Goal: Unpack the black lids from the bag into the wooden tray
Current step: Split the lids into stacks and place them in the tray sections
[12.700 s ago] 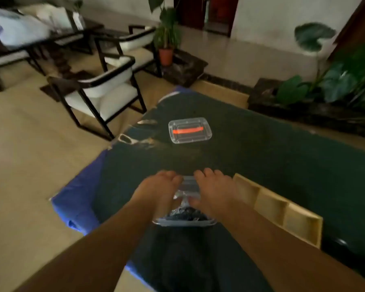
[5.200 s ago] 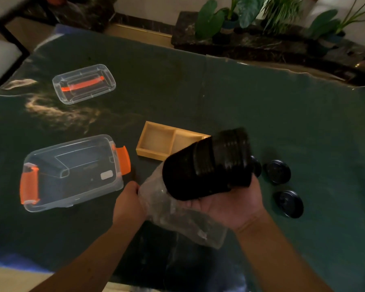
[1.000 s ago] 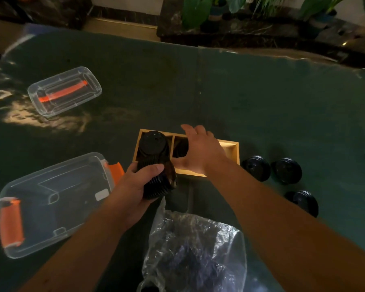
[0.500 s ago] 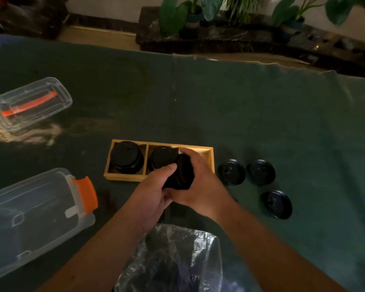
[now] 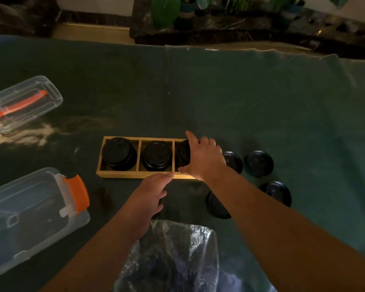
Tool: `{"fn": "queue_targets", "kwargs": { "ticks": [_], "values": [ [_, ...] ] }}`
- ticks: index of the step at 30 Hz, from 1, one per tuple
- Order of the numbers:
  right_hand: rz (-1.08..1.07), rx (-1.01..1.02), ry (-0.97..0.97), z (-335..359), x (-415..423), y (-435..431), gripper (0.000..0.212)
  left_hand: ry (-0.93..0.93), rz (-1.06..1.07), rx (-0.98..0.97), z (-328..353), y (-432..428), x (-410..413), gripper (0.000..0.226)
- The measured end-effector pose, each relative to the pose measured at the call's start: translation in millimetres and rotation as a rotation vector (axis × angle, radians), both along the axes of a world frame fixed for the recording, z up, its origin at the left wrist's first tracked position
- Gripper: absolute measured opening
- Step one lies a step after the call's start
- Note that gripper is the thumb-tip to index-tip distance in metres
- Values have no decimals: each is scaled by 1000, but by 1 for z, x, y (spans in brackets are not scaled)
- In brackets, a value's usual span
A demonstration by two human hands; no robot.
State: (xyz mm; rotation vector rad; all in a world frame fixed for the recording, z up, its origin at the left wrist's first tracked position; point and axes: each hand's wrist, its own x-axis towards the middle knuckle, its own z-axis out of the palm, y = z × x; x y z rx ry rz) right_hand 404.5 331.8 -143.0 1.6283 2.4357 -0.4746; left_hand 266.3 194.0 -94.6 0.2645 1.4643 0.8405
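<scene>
Black round plastic lids (image 5: 119, 153) are held in all three compartments of the long wooden tray (image 5: 135, 174). Right of the tray, four loose lids (image 5: 259, 163) are laid; before it, the crumpled clear plastic bag (image 5: 169, 258) is spread.

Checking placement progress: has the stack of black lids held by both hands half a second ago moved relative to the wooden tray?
Yes. The stack of black lids now sits in the wooden tray's rightmost compartment, under the right hand.

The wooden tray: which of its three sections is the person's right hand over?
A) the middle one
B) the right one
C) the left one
B: the right hand covers the black lids in the right-end section of the wooden tray.
</scene>
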Motion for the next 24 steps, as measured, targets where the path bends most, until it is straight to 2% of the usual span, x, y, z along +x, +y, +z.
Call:
{"fn": "queue_targets", "kwargs": {
  "ticks": [2, 4, 6, 8, 11, 13, 15, 18, 20, 22, 24],
  "values": [
    [-49, 2, 83, 7, 7, -7, 120, 49, -14, 23, -5, -2, 0, 11],
    [-108, 171, 301, 9, 29, -28, 86, 117, -16, 17, -11, -3, 0, 4],
    [-117, 290, 381, 0, 62, -63, 51, 205, -8, -6, -15, -4, 0, 12],
    [-120, 150, 228, -14, 93, -97, 47, 274, -51, -23, -21, -4, 2, 17],
    [-31, -105, -75, -38, 120, -118, 59, 327, -155, -12, -25, -3, 15, 16],
    [-19, -111, -108, -39, 120, -115, 46, 353, -248, -4, -24, -1, 26, 18],
    [-20, -32, -8, -33, 119, -113, 30, 359, -328, 8, -19, 2, 38, 18],
    [43, 181, 293, -17, 111, -123, 18, 348, -461, -2, -14, 9, 58, 27],
    [201, 281, 494, -13, 105, -131, 17, 338, -443, -9, -19, 14, 67, 22],
    [310, 324, 630, -9, 107, -129, 20, 405, -381, 6, -28, 19, 71, 14],
    [234, 353, 674, -11, 117, -112, 22, 478, -297, -32, -35, 23, 70, 12]
  ]
}}
